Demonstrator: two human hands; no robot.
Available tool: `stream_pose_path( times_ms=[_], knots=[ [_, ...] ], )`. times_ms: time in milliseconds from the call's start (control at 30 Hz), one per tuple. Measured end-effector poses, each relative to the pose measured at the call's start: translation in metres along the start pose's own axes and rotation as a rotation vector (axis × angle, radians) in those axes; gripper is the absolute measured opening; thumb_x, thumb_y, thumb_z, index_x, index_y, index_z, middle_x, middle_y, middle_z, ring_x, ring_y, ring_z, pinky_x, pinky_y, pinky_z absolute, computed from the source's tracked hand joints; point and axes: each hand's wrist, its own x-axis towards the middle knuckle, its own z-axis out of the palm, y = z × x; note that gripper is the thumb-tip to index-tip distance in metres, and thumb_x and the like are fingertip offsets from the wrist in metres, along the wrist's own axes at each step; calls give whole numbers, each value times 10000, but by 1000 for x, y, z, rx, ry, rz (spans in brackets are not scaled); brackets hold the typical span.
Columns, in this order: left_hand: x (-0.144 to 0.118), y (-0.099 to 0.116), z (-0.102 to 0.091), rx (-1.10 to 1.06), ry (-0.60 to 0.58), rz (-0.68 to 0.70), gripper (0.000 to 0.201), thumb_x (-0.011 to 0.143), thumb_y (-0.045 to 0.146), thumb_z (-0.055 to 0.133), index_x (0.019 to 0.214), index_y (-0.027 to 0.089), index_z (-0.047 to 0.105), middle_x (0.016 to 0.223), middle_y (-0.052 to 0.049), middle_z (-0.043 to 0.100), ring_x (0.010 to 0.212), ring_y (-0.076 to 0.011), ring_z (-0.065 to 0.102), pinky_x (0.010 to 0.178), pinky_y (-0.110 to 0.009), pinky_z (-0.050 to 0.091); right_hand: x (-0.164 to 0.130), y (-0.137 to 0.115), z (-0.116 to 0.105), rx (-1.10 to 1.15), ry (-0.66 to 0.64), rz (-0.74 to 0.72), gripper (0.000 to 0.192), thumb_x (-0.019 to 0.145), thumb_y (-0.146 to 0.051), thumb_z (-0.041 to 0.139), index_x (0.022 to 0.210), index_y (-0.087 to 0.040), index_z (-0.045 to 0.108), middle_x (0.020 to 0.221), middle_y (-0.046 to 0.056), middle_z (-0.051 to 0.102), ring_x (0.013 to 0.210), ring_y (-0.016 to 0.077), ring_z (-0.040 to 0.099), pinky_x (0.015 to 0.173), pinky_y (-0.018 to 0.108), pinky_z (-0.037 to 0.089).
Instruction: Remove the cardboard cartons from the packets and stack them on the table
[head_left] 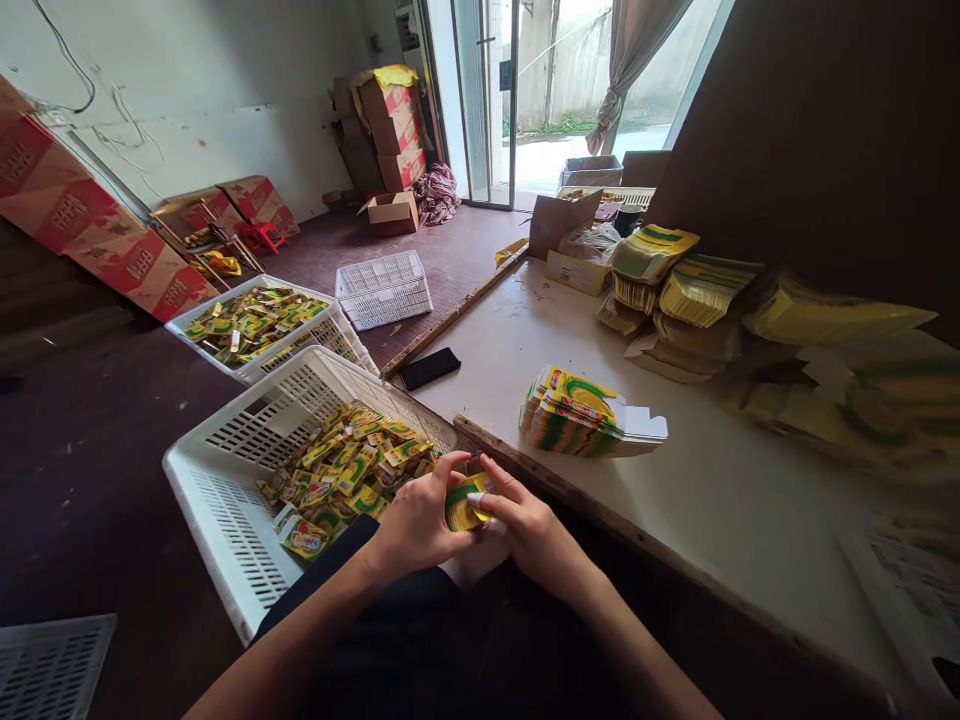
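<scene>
Between my two hands is a small yellow-and-green carton, held above my lap by the table edge. My left hand grips its left side, thumb below and fingers curled over the top. My right hand has its fingers closed on the right side; one fingertip wears a white cover. A white crate stands to the left of my hands, holding a heap of small yellow-green packets. On the table, just beyond my right hand, a stack of flat yellow-green cartons lies with white flaps pointing right.
A black phone lies at the edge of the white table. Bundles of flat cartons line its right side, near an open cardboard box. Another packet-filled crate and an upright crate stand on the floor.
</scene>
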Motion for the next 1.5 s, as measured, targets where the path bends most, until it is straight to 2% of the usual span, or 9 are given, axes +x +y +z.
stream_pose_path(
  times_ms=[233,400,500,633,800,1033,1200,1333,1500],
  knots=[
    [-3,7,7,62,-30,47,703,616,229,693,1270,223,433,1025,-60,720,908,-269,698,794,-402,551,2,-3,-13,129,-14,66,261,821,-75,575,991,-233,695,1360,130,553,1232,245,567,986,401,506],
    [-3,10,5,103,-20,61,650,670,292,702,1266,207,455,1057,-93,708,958,-280,686,826,-414,549,2,1,-3,140,141,81,552,768,-229,697,1283,-223,499,1343,156,534,1257,271,527,984,418,497],
    [0,-6,-11,260,98,31,582,675,195,677,1231,201,507,1162,-127,671,1078,-308,637,948,-464,489,6,14,-32,-41,275,101,649,779,-350,695,1349,-204,422,1327,162,543,1225,292,537,962,441,498],
    [3,-32,-27,525,351,-72,640,652,210,729,1254,175,512,1348,-211,539,1268,-411,476,1052,-590,347,11,46,-89,-503,553,291,374,855,-372,564,1187,-201,558,1147,137,642,1063,301,597,929,499,469],
    [2,-33,-18,409,146,47,552,728,301,707,1246,203,544,1308,-142,595,1231,-311,538,1053,-482,411,9,78,-113,-736,434,408,249,859,-301,489,1027,-183,630,915,141,689,837,300,623,770,465,492],
    [4,-27,-12,151,-17,33,468,691,265,742,1143,221,628,1202,-121,665,1152,-301,601,1019,-472,455,14,61,-106,-691,594,387,255,821,-325,550,1046,-206,562,875,94,635,814,268,587,755,417,480],
    [6,-11,-3,-266,-83,68,765,682,423,758,1353,198,469,1384,-144,538,1273,-291,510,1083,-474,398,18,17,-76,-254,615,388,448,748,-293,630,1145,-240,430,807,0,577,683,180,565,628,303,482],
    [3,11,13,-660,-17,105,709,721,669,622,1240,188,566,1280,-137,608,1197,-301,561,1003,-443,477,17,-21,-16,182,364,282,445,728,-220,653,1112,-265,434,757,-40,540,650,140,551,625,261,488],
    [-2,24,23,-1045,304,-77,625,827,715,352,1052,195,616,915,-81,673,943,-249,655,822,-399,557,17,-52,35,696,206,304,504,769,-324,674,1192,-269,405,823,-19,547,707,138,558,627,256,482]
  ],
)
